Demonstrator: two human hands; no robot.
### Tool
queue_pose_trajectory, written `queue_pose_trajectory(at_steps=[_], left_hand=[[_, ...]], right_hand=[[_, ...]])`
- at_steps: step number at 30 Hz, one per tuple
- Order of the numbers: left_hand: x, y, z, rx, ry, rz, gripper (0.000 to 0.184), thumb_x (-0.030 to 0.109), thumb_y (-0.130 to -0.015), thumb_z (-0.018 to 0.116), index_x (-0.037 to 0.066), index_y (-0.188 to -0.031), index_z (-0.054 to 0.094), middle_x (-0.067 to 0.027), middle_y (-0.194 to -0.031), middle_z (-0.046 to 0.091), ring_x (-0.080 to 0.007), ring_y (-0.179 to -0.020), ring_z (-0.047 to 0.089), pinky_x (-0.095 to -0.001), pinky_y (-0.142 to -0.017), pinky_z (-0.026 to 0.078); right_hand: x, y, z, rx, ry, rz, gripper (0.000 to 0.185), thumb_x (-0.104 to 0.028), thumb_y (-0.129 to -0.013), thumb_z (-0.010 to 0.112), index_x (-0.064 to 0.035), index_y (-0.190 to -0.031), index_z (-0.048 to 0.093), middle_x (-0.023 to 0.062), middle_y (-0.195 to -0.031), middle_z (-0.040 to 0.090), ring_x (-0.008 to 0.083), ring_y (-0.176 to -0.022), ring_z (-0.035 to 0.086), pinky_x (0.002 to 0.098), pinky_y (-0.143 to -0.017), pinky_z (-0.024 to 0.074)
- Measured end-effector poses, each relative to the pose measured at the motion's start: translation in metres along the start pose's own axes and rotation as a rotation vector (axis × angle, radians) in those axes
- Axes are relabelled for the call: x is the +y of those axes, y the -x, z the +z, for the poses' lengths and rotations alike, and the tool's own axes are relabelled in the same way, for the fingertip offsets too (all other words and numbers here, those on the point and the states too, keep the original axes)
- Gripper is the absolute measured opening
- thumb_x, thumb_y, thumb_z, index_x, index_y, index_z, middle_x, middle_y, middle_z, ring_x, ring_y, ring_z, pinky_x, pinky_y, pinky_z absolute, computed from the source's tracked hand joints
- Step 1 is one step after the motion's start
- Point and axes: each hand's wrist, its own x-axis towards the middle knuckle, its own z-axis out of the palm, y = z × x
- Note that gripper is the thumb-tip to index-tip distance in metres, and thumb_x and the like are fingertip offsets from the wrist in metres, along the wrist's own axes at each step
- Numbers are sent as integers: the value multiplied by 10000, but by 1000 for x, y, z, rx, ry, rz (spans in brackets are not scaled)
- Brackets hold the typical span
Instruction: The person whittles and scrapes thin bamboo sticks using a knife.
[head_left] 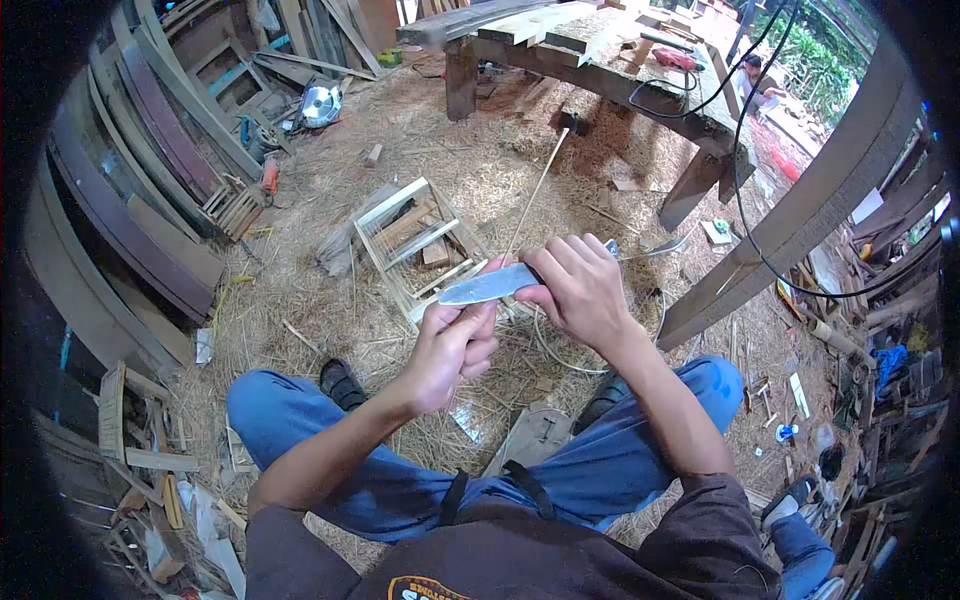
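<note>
My right hand [582, 290] is wrapped around the handle of a knife [480, 287]. Its broad grey blade points left and crosses just above my left hand [458, 345]. The left fingers are closed around a long thin strip [538, 190], which looks like cane or bamboo. It runs up and away from behind the blade toward the workbench. Where blade and strip meet is hidden behind the knife and fingers. A thin curved strip [545, 345] hangs below my hands.
A small wooden frame [395, 205] lies on the shaving-covered floor ahead. A wooden workbench [590, 70] stands beyond, with a thick slanted post [800, 220] at right. A circular saw [320, 105] sits near leaning boards [150, 130]. Another person [760, 85] is at far right.
</note>
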Motion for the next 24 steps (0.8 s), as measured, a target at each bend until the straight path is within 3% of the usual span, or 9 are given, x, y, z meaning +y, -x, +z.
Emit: queue_pose_trajectory(at_steps=[6,9,12,14,17,20,24], left_hand=[[5,-1,4,-18,55,-11,507,228,-1086,474,250,-1576,345,91,-727,298,-25,-510,228,-202,-450,161],[6,0,3,-24,46,-7,500,218,-1087,475,221,-1573,358,87,-711,300,-28,-509,247,-212,-446,173],[-1,4,3,-71,-74,-24,492,241,-1086,469,188,-1566,373,90,-688,316,-23,-505,272,-194,-438,196],[-24,15,5,-202,-212,-44,493,244,-1087,465,164,-1566,374,88,-680,322,-28,-503,289,-196,-432,213],[-32,22,6,-244,-151,-31,508,243,-1087,462,158,-1576,353,89,-683,324,-33,-501,293,-197,-427,222],[-21,18,-17,-51,-185,78,510,231,-1090,455,161,-1582,338,79,-691,310,-31,-502,279,-204,-428,222],[-11,18,-21,52,-74,108,509,240,-1089,467,164,-1577,346,75,-699,297,-33,-504,266,-206,-437,202]], right_hand=[[7,0,5,37,12,-22,466,-525,-914,577,-71,-1005,635,65,-779,506,255,-679,515,385,-646,387],[5,-1,-1,-28,26,-7,409,-457,-956,589,-56,-1021,636,82,-808,565,274,-714,554,405,-665,420],[26,0,10,249,5,252,264,-309,-953,643,-66,-1056,630,130,-776,617,330,-729,623,444,-652,460],[67,-4,-14,286,32,550,211,-250,-1003,586,-59,-1085,622,178,-769,647,390,-722,648,487,-634,476],[71,2,-40,242,16,657,291,-337,-1055,509,-72,-1093,626,185,-765,640,400,-709,648,471,-624,485],[35,5,-35,174,-55,682,283,-327,-1035,542,-65,-1095,629,170,-787,652,373,-710,656,452,-638,494],[7,5,-15,144,-96,297,305,-339,-970,632,-50,-1068,642,134,-830,677,332,-726,671,436,-657,505]])
